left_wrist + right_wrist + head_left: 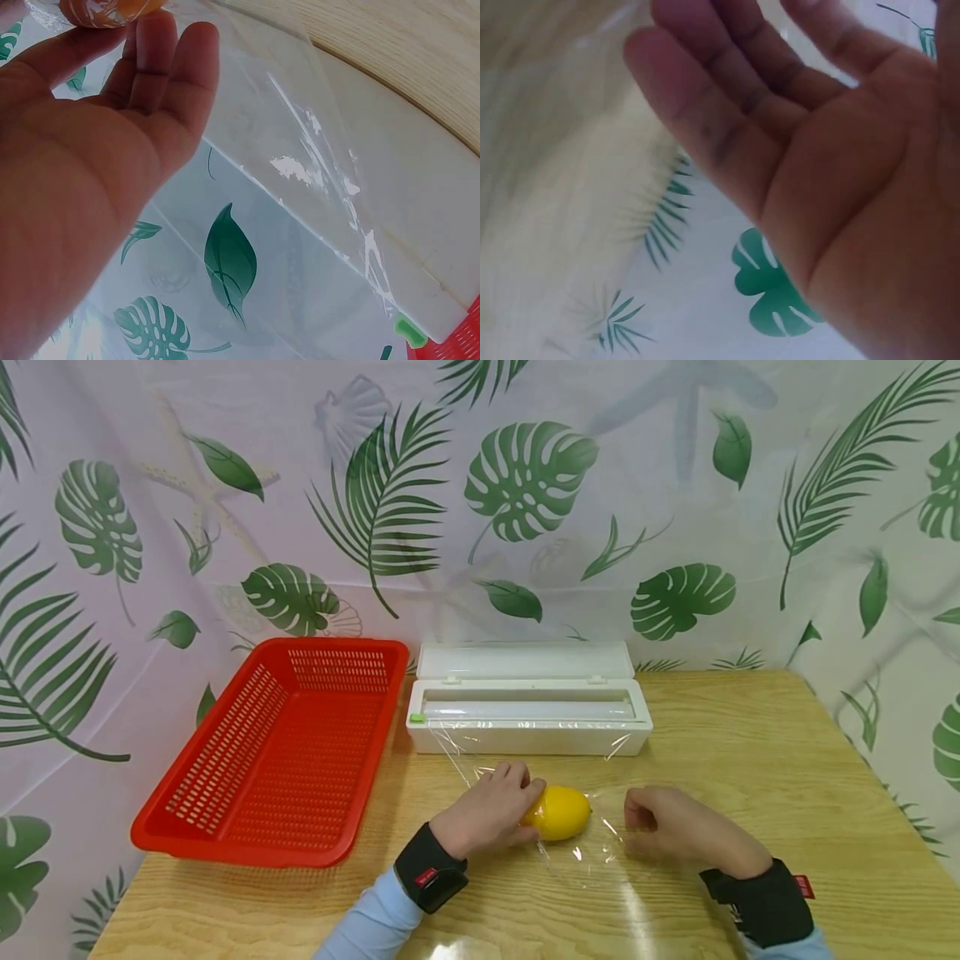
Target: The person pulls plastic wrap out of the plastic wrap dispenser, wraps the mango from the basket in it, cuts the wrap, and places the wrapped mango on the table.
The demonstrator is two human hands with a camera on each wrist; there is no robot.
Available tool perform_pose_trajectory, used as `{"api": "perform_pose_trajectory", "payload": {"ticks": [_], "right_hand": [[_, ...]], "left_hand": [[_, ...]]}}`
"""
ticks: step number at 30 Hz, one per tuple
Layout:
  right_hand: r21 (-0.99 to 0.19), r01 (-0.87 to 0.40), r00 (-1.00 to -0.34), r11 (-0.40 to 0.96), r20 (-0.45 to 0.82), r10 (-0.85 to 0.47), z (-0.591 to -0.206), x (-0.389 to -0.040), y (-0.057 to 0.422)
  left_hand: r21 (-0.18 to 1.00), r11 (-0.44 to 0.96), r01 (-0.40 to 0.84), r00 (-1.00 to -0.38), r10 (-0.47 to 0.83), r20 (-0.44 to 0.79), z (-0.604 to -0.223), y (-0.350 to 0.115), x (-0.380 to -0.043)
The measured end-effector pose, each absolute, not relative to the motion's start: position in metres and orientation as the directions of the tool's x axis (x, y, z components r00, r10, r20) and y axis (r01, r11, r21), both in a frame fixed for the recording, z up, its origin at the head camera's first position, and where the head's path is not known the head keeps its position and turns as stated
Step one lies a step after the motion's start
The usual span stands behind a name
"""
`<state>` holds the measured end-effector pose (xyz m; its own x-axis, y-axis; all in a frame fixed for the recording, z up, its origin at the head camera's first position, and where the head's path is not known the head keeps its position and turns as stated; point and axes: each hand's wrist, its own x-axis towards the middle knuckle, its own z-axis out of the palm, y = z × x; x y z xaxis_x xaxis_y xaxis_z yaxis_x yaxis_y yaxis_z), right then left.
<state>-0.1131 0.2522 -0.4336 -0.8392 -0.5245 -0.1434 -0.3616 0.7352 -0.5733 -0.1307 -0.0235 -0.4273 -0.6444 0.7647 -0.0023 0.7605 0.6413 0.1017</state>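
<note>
A yellow lemon (564, 813) lies on its side on the table, with clear plastic wrap around it. My left hand (491, 810) holds its left end, fingers over the top and thumb on the near side. At the upper edge of the left wrist view, the wrapped lemon (112, 9) shows at the left hand's (105, 142) fingertips. To the right of the lemon, my right hand (686, 828) is apart from it, near the wrap's edge. Its loosely bent fingers (705, 124) hold nothing visible. A sheet of wrap (465, 758) runs back to the white dispenser (525, 742).
The dispenser's lid (525, 660) stands raised, showing the film roll (525, 710). A green slider (417, 718) sits at its left end. Left of it stands a red plastic basket (322, 760). Leaf-patterned sheeting (570, 577) hangs behind the wooden table (750, 743).
</note>
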Motion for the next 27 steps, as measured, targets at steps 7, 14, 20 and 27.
{"api": "perform_pose_trajectory", "payload": {"ticks": [7,14,20,27], "right_hand": [[-0.574,-0.417,-0.77,0.705,-0.19,-0.61,-0.439,-0.109,0.266],[-0.614,-0.408,-0.76,0.676,-0.182,-0.624,-0.442,-0.106,0.275],[-0.617,-0.414,-0.746,0.67,-0.192,-0.637,-0.443,-0.099,0.277],[-0.586,-0.472,-0.758,0.658,-0.111,-0.643,-0.448,-0.095,0.278]], "left_hand": [[0.113,0.64,0.76,-0.645,0.765,0.002,-0.427,-0.024,-0.13],[0.116,0.645,0.755,-0.649,0.761,-0.005,-0.428,-0.023,-0.131],[0.117,0.646,0.754,-0.65,0.76,-0.007,-0.427,-0.023,-0.13],[0.113,0.645,0.756,-0.648,0.762,-0.012,-0.426,-0.023,-0.13]]}}
